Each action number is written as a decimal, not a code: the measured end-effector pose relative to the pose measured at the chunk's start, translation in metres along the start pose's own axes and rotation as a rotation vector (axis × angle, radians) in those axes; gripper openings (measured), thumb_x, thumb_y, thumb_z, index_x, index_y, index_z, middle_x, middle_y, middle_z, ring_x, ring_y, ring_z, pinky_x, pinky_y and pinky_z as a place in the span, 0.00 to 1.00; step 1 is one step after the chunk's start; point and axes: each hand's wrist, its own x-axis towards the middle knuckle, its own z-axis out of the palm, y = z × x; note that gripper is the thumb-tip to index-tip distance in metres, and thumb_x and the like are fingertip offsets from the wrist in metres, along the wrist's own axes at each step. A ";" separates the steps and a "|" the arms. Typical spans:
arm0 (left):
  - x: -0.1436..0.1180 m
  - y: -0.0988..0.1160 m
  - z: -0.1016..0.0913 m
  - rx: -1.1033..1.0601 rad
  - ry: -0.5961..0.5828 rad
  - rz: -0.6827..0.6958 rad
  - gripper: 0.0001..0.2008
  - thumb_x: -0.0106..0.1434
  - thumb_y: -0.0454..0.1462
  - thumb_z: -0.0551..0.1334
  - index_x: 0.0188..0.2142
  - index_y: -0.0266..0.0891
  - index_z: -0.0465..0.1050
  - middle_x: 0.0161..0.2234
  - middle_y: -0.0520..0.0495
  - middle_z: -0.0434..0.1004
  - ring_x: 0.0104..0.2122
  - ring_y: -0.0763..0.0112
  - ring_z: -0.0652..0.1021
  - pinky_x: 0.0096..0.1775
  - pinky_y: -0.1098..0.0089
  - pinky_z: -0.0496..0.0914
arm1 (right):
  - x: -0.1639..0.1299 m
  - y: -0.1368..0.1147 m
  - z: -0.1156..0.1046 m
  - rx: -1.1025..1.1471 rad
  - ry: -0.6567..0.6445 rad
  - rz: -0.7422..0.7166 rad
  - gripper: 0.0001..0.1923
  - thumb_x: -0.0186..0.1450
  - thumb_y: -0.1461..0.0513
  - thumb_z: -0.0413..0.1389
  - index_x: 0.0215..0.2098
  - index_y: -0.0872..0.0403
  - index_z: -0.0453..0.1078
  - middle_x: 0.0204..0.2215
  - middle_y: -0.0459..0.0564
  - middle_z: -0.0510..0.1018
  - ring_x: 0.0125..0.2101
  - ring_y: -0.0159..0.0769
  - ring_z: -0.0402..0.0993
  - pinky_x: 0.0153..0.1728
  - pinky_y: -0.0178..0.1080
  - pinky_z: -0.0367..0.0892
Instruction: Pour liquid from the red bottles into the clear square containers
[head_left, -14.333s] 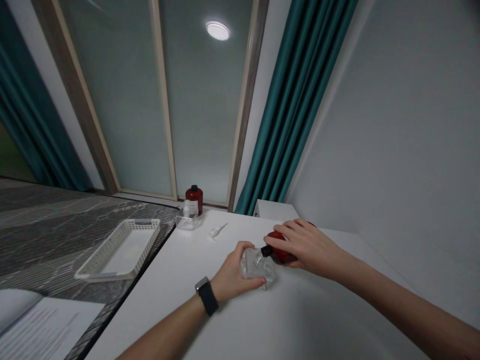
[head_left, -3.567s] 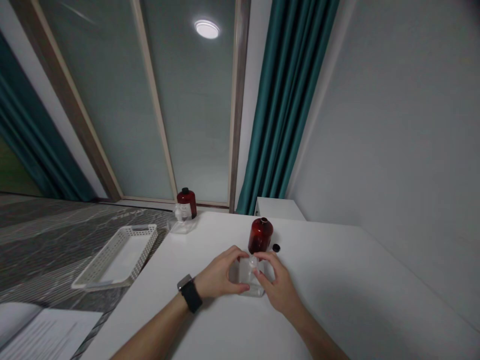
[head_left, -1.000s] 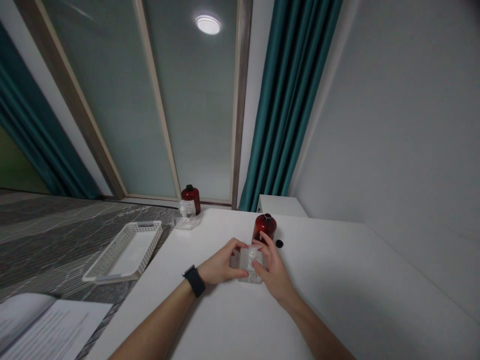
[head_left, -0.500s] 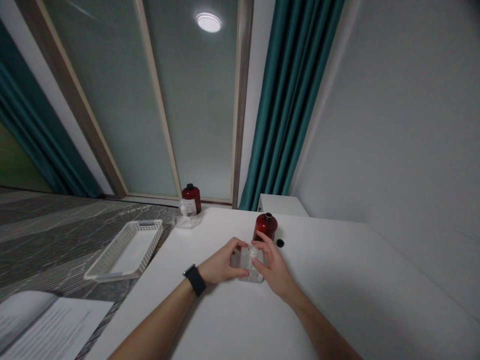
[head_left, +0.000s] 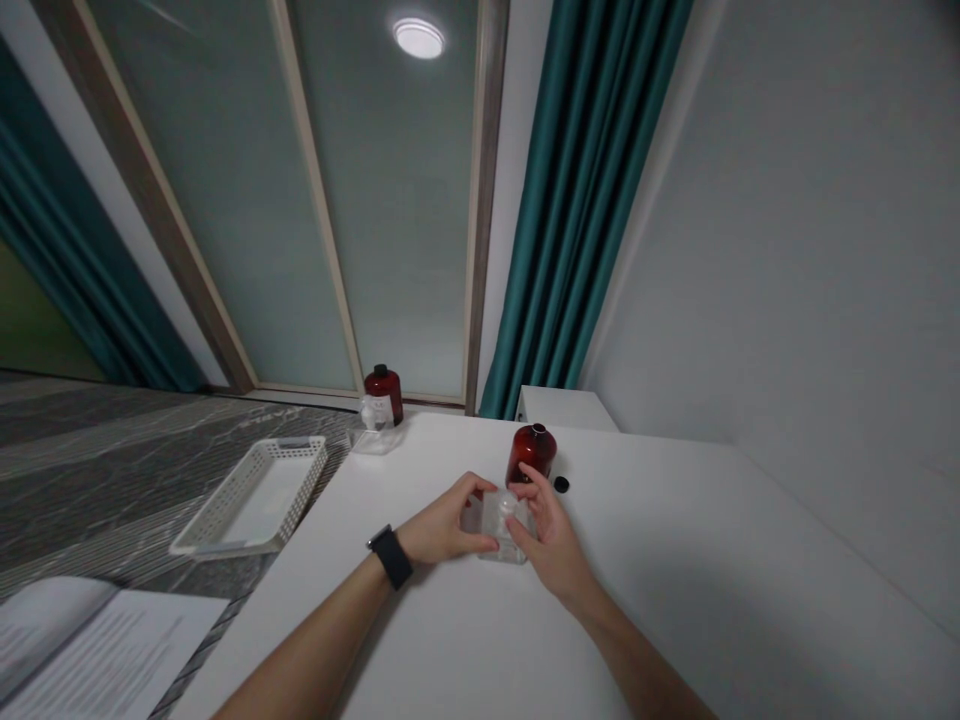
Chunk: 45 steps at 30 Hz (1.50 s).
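On the white table [head_left: 675, 600], seen from the head camera, two bare hands meet around a small clear bottle [head_left: 501, 525]. The clear bottle stands on the table, close to the middle of it. The left hand [head_left: 444, 527] wraps the left side of the clear bottle, with its fingers curled around it. A black watch [head_left: 390, 556] sits on the left wrist. The right hand [head_left: 551, 540] holds the right side of the clear bottle, and its fingers [head_left: 525, 490] bend in at the top of the bottle, where a small white cap part shows. I cannot tell if the cap is tight.

Just behind the clear bottle stands a dark red bottle [head_left: 530, 455]. It is upright and its top is open. A small black cap [head_left: 561, 484] lies on the table just to the right of the red bottle, apart from it.

Far behind and to the left of the clear bottle, near the window, stands another red bottle [head_left: 383, 392] with a black lid. A small clear dish [head_left: 373, 438] with a little white thing in it sits right in front of that one.

Well to the left of the clear bottle, a white basket tray [head_left: 225, 520] rests on a dark grey stone top [head_left: 90, 480]. White papers [head_left: 82, 660] lie nearer the camera than the tray.

Green curtains [head_left: 585, 200] hang behind the red bottle.
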 end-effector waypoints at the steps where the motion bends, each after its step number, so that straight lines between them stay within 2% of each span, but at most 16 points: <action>1: 0.000 0.000 0.000 0.002 -0.003 0.000 0.29 0.52 0.39 0.72 0.51 0.40 0.66 0.49 0.44 0.71 0.47 0.59 0.72 0.50 0.59 0.66 | 0.000 0.000 0.000 0.010 0.004 -0.004 0.34 0.61 0.60 0.61 0.63 0.47 0.56 0.43 0.49 0.72 0.50 0.41 0.71 0.60 0.49 0.59; 4: 0.000 0.000 0.000 0.004 0.000 -0.009 0.29 0.52 0.40 0.72 0.51 0.40 0.65 0.49 0.44 0.71 0.46 0.59 0.72 0.49 0.59 0.66 | 0.001 -0.001 -0.002 0.046 -0.028 -0.017 0.36 0.60 0.60 0.62 0.64 0.46 0.55 0.45 0.50 0.73 0.53 0.42 0.70 0.61 0.49 0.59; 8: 0.000 0.000 0.001 -0.032 0.000 -0.017 0.29 0.52 0.40 0.72 0.51 0.39 0.64 0.48 0.44 0.72 0.44 0.60 0.72 0.47 0.60 0.68 | 0.005 -0.005 -0.001 0.029 -0.116 -0.034 0.35 0.63 0.60 0.60 0.65 0.45 0.53 0.47 0.51 0.76 0.57 0.42 0.67 0.64 0.53 0.52; 15: 0.000 -0.001 0.001 0.008 -0.004 -0.011 0.29 0.51 0.38 0.72 0.51 0.39 0.65 0.49 0.44 0.71 0.46 0.59 0.71 0.49 0.60 0.66 | -0.001 0.001 -0.002 0.014 -0.001 -0.027 0.31 0.60 0.61 0.62 0.61 0.47 0.60 0.41 0.48 0.71 0.55 0.41 0.69 0.62 0.48 0.57; 20: 0.000 -0.002 0.001 -0.012 -0.004 -0.017 0.29 0.52 0.38 0.72 0.52 0.39 0.64 0.50 0.44 0.71 0.46 0.60 0.71 0.49 0.60 0.66 | 0.006 -0.002 -0.003 0.045 -0.090 -0.016 0.35 0.61 0.60 0.61 0.64 0.47 0.55 0.49 0.53 0.75 0.58 0.43 0.68 0.64 0.52 0.53; 22: 0.000 -0.001 0.001 -0.009 -0.008 -0.013 0.30 0.52 0.39 0.72 0.52 0.39 0.64 0.50 0.44 0.71 0.47 0.59 0.71 0.50 0.59 0.66 | 0.006 -0.002 -0.001 0.042 -0.098 -0.018 0.34 0.62 0.59 0.60 0.64 0.46 0.55 0.47 0.52 0.76 0.59 0.43 0.67 0.64 0.52 0.52; 26: 0.001 0.000 0.000 0.007 -0.011 -0.021 0.30 0.52 0.39 0.72 0.52 0.40 0.65 0.50 0.44 0.71 0.48 0.58 0.71 0.50 0.59 0.65 | -0.002 -0.002 0.002 -0.002 0.001 -0.025 0.29 0.63 0.59 0.59 0.61 0.47 0.60 0.43 0.50 0.74 0.55 0.41 0.69 0.61 0.47 0.59; 29: 0.000 0.002 0.000 0.007 -0.007 -0.022 0.30 0.52 0.39 0.72 0.52 0.40 0.65 0.50 0.44 0.71 0.47 0.58 0.71 0.50 0.59 0.66 | -0.004 -0.003 0.001 0.005 0.025 -0.027 0.30 0.63 0.58 0.60 0.61 0.47 0.59 0.45 0.51 0.74 0.55 0.41 0.70 0.61 0.48 0.59; 35: 0.000 0.001 0.000 -0.002 -0.006 -0.006 0.29 0.52 0.39 0.72 0.51 0.40 0.65 0.49 0.44 0.71 0.47 0.59 0.71 0.49 0.60 0.66 | 0.006 -0.003 -0.003 0.080 -0.121 0.056 0.38 0.63 0.56 0.62 0.67 0.46 0.52 0.50 0.55 0.77 0.60 0.44 0.66 0.63 0.53 0.54; 42: -0.001 0.001 0.003 0.048 0.017 0.012 0.28 0.52 0.38 0.72 0.50 0.40 0.65 0.48 0.45 0.72 0.45 0.60 0.72 0.48 0.61 0.66 | -0.003 0.006 0.001 0.018 0.018 0.038 0.31 0.62 0.57 0.62 0.62 0.46 0.60 0.50 0.52 0.75 0.55 0.43 0.70 0.63 0.52 0.55; 45: -0.001 -0.001 0.000 0.000 -0.037 0.027 0.29 0.53 0.39 0.72 0.52 0.40 0.65 0.51 0.44 0.72 0.48 0.59 0.72 0.51 0.60 0.65 | 0.003 0.000 -0.005 0.060 -0.098 0.049 0.32 0.61 0.57 0.64 0.62 0.47 0.61 0.47 0.51 0.77 0.53 0.43 0.73 0.60 0.51 0.59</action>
